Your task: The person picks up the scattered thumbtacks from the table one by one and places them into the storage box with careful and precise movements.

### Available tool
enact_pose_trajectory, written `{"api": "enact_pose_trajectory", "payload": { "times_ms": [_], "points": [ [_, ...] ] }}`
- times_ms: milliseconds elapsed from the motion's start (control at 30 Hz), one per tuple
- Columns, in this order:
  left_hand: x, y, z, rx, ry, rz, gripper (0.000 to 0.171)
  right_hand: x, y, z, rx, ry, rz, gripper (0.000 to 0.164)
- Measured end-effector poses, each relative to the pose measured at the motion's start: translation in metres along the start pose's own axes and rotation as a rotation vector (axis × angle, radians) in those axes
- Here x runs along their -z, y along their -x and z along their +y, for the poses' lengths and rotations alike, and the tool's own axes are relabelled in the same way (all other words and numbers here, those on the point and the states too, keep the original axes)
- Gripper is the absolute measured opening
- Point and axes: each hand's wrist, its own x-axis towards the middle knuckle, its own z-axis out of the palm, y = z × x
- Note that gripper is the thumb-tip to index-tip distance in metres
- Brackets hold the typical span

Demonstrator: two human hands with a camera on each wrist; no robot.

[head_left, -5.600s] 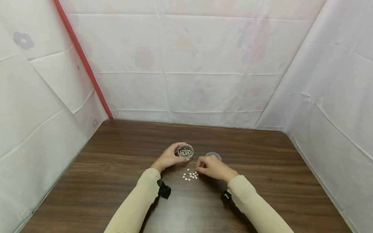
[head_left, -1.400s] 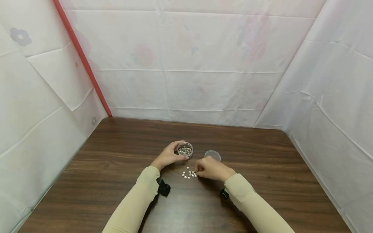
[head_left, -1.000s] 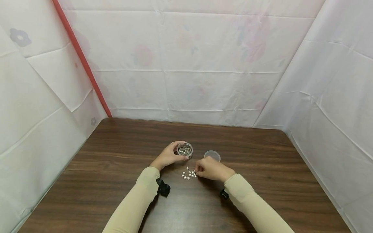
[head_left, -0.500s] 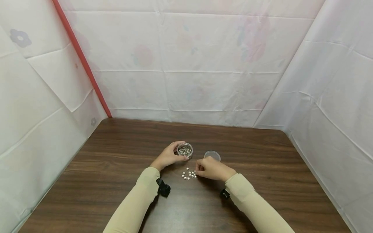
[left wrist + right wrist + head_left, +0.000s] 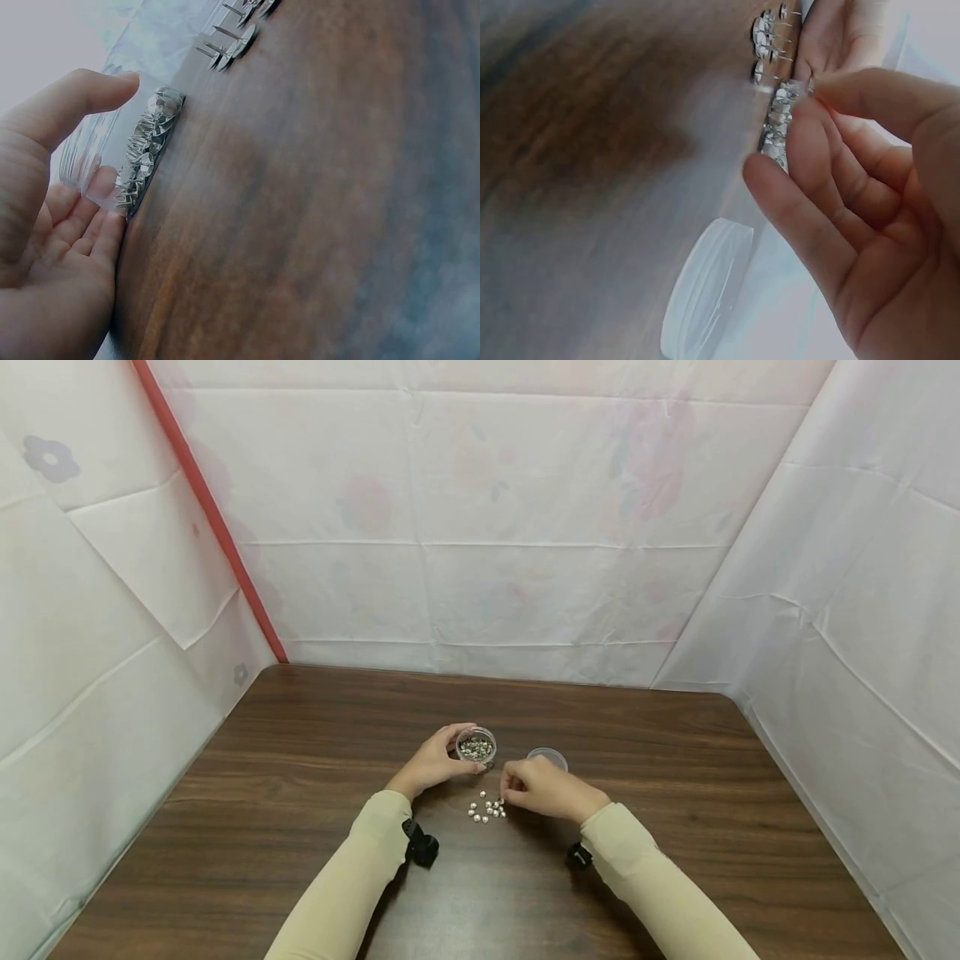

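The left hand held the clear jar by its side, upright on the table. The right hand seemed to pinch one tack; from this grip the jar lay to the far left, the loose tacks to the near left.

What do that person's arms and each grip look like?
The left sleeve and right sleeve are long, plain and pale cream-yellow. By the wrists are a left gadget and right gadget, both small and black, the right one with a tiny pale mark. The left grip and right grip wear no gloves.
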Motion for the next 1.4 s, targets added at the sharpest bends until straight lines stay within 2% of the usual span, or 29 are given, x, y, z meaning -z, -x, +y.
{"api": "enact_pose_trajectory", "payload": {
  "times_ms": [400,533,700,933,1067,1167,1400],
  "points": [
    [0.0,-0.002,-0.002,-0.003,0.025,-0.021,0.072,0.01,-0.021,0.004,-0.119,0.003,0.208,0.007],
    [0.0,-0.002,-0.002,0.003,0.028,-0.025,0.072,0.01,-0.029,0.005,-0.145,-0.002,0.252,0.005],
    [0.001,-0.003,-0.002,0.019,0.028,-0.045,0.074,0.01,-0.036,0.007,-0.173,-0.018,0.256,0.005],
    [-0.004,-0.017,-0.032,0.032,0.043,-0.003,0.075,0.008,-0.046,0.01,-0.183,-0.023,0.245,0.008],
    [-0.005,-0.018,-0.035,0.03,0.04,0.021,0.074,0.009,-0.052,0.011,-0.18,-0.004,0.25,0.006],
    [-0.005,-0.017,-0.034,0.026,0.037,0.029,0.074,0.009,-0.055,0.012,-0.198,-0.006,0.244,0.006],
    [0.002,0.0,0.003,0.028,0.027,-0.046,0.073,0.007,-0.055,0.015,-0.201,-0.036,0.232,0.009]
  ]
}}
